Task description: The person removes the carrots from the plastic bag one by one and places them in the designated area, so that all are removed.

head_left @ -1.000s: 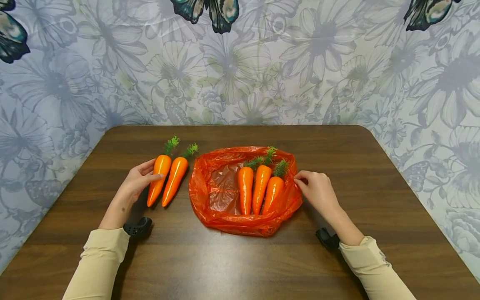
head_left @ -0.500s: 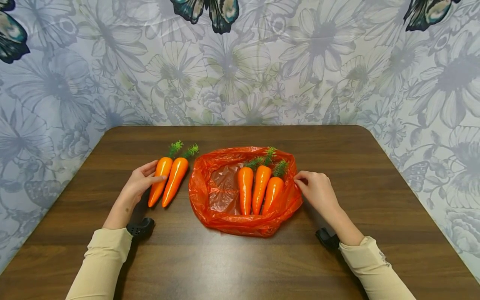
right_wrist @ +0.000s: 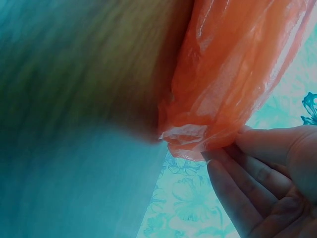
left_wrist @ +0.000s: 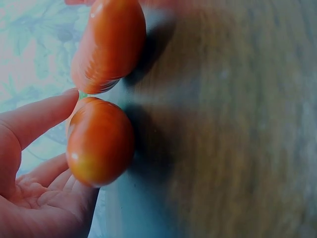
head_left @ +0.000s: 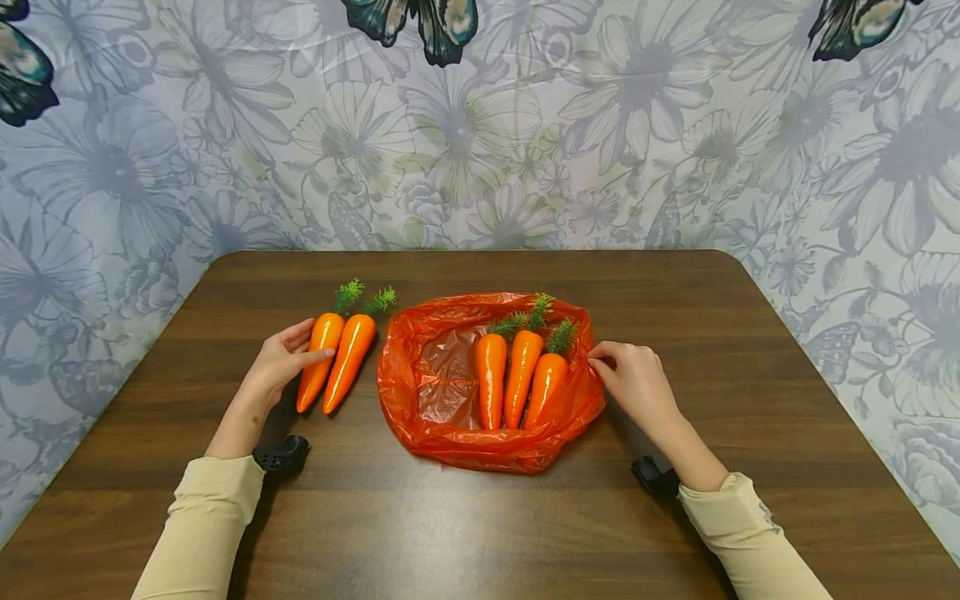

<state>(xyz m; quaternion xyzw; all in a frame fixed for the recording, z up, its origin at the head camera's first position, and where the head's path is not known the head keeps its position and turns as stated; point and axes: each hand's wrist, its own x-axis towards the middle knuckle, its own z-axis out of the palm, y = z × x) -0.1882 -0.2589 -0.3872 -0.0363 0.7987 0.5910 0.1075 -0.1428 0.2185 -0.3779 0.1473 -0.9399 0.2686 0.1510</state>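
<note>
The wall [head_left: 480, 167] stands at twelve o'clock, behind the table [head_left: 465, 533]. On it I see the bag [head_left: 450, 440], three carrots [head_left: 522, 379] inside toward three, the right hand [head_left: 639, 381] there. Two carrots [head_left: 350, 363] lie at its nine, the left hand [head_left: 276, 363] at the outer carrot [head_left: 312, 382].

We wear cream sleeves [head_left: 197, 527], creased and ending in thick, folded cuffs [head_left: 227, 482]. Just past the sleeves sit our chunky black wristbands [head_left: 282, 456], both jutting inward.

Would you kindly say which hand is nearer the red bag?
Right: the right hand pinches the red bag at its right edge; the left hand holds the leftmost carrot, left of the bag.
</note>
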